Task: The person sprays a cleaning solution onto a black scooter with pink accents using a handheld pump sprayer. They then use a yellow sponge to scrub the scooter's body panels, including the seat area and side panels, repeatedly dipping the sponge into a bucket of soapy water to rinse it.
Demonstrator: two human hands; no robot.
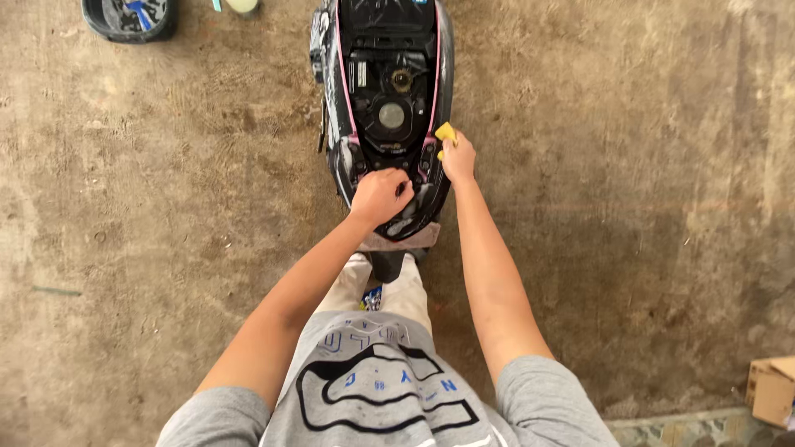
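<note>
The left hand (379, 195) is curled shut, knuckles up, pressing on the rear of the scooter (383, 116); what it grips is hidden. The right hand (458, 157) pinches a yellow sponge (445, 132) against the scooter's right edge. The seat well lies open — black, with a round cap (392, 115) and a smaller brass one (402, 79) inside; the scooter's long axis runs straight away from the person, tail nearest. Bare concrete floor (621, 165) spreads wide on both sides; a dark tub (130, 18) of odds and ends sits far left, a cardboard box (772, 389) at the lower right.
</note>
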